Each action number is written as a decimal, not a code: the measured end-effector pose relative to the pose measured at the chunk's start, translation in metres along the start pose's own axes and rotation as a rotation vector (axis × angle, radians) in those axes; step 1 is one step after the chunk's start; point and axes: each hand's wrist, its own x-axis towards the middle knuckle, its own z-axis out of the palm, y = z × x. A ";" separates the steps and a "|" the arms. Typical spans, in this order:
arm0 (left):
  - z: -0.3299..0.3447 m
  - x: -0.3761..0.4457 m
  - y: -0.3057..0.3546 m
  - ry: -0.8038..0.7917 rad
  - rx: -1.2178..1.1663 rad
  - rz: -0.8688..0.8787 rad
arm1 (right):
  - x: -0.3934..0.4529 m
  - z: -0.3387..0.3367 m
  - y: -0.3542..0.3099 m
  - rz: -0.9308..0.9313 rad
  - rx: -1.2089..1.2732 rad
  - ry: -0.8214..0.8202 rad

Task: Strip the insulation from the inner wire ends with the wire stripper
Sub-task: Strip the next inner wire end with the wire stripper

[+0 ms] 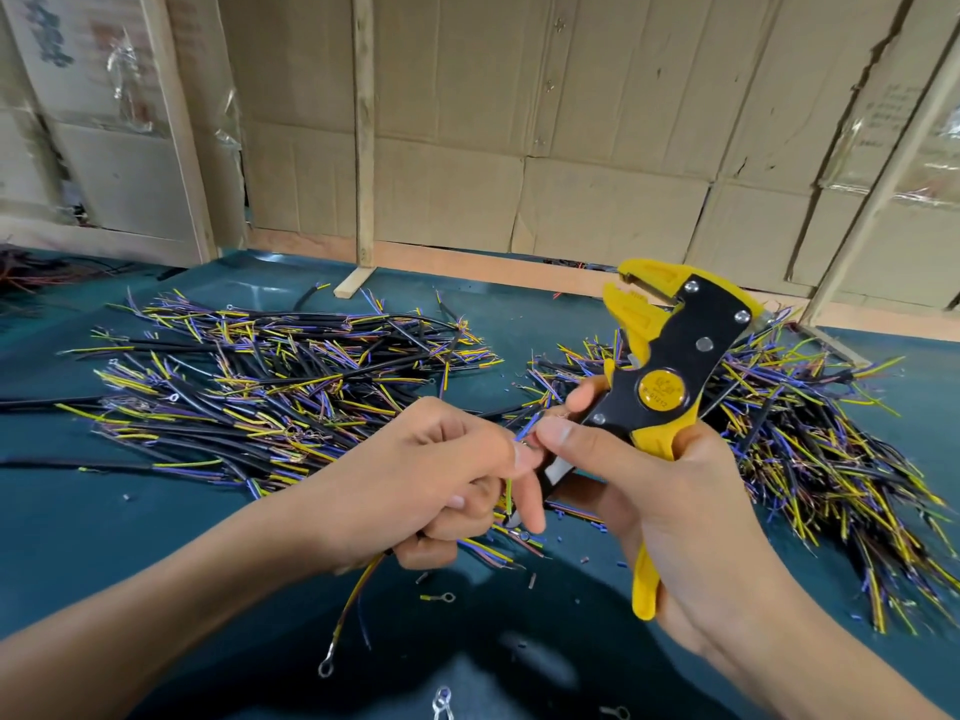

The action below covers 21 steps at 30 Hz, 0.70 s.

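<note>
While the right hand (670, 491) gripped the yellow-and-black wire stripper (670, 366) by its handles, fingers curled around them and the thumb and forefinger reaching toward 9 o'clock, the left hand (441, 475) held a short cable (358, 589) in a closed fist, its thin coloured inner wires (522, 433) pinched up between the fingertips of both hands; the wire ends sat just beside the stripper's lower body, at the meeting point of the 2 hands, not in the tool's mouth. The stripper's long axis ran from 6 o'clock, where a yellow handle tip poked out below the palm, up to about 1 o'clock, where the yellow jaws stood parted and held nothing; so the mouth lay well away from the wire ends, up and toward 1 o'clock from them. The cable itself trailed from the left fist toward 7 o'clock, its far leads ending in a ring terminal (326, 667) on the green table (104, 511). My reading is that the wires were being sorted or straightened before a cut; the next move would turn on closing that gap, either lifting the ends toward 1 o'clock or dropping the jaws toward them, and the left hand was the nearer to the wires. 2 heaps of cables lay behind: a left pile (270, 381) and a right pile (810, 444).
</note>
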 end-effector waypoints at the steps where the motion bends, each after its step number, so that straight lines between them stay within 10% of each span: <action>1: 0.000 0.000 0.000 0.004 0.000 0.010 | 0.001 -0.001 0.000 0.014 0.008 0.005; 12: 0.002 0.000 -0.007 0.071 0.109 0.055 | 0.007 -0.004 0.003 0.471 0.376 -0.067; 21: -0.002 0.002 -0.007 -0.017 0.137 -0.063 | 0.015 -0.025 -0.009 0.177 0.108 -0.125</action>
